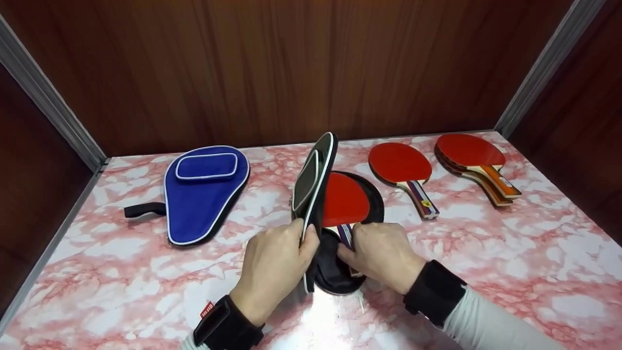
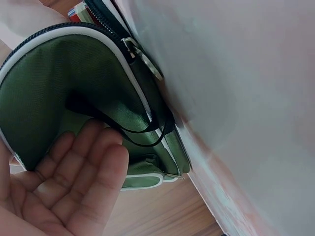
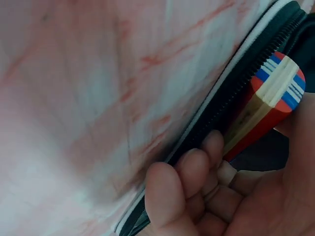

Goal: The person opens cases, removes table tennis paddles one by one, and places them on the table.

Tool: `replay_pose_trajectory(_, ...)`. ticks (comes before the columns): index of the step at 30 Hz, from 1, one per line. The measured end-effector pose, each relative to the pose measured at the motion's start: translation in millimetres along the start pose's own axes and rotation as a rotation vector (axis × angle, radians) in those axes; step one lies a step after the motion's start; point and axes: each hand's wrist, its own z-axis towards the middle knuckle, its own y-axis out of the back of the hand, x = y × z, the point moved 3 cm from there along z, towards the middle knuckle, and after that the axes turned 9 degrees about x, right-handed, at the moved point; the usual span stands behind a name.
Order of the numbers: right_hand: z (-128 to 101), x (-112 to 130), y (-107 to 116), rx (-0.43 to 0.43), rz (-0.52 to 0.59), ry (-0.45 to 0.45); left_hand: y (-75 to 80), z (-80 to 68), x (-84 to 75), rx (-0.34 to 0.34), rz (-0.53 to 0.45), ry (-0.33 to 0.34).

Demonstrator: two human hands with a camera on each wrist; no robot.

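Note:
A dark green paddle case [image 1: 306,184] with white piping stands unzipped, its cover raised nearly upright. My left hand [image 1: 274,265] holds that cover near its narrow end, thumb on the inner side and fingers [image 2: 74,182] against the green outside. A black strap loop [image 2: 142,132] and a zipper pull [image 2: 147,64] show beside them. Inside the case's black lower half [image 1: 376,199] lies a red table tennis paddle [image 1: 346,197]. My right hand [image 1: 386,255] grips its striped handle [image 3: 266,108], fingertips right at the zipper edge. The hand hides part of the handle.
A blue paddle case [image 1: 206,199] with a black strap lies at left. To the right is a red paddle [image 1: 401,163] with a striped handle. Farther right, stacked red paddles [image 1: 471,150] have orange handles. Wooden panels [image 1: 291,73] border the marbled table [image 1: 121,287].

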Motion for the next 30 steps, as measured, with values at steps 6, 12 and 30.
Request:
replay_pose_trajectory(6, -6.6, -15.4, 2.9, 0.072, 0.044, -0.033, 1.1, 0.8, -2.1, -0.003, 0.005, -0.009)
replay_pose_trajectory(12, -18.7, -30.7, 7.6, 0.09, 0.105, -0.031, 0.8, -0.3, -2.5, -0.017, 0.009, -0.014)
replay_pose_trajectory(30, -46.5, -78.0, 30.7, 0.039, 0.165, -0.052, -0.3, -1.0, -2.8, -0.033, -0.005, -0.031)
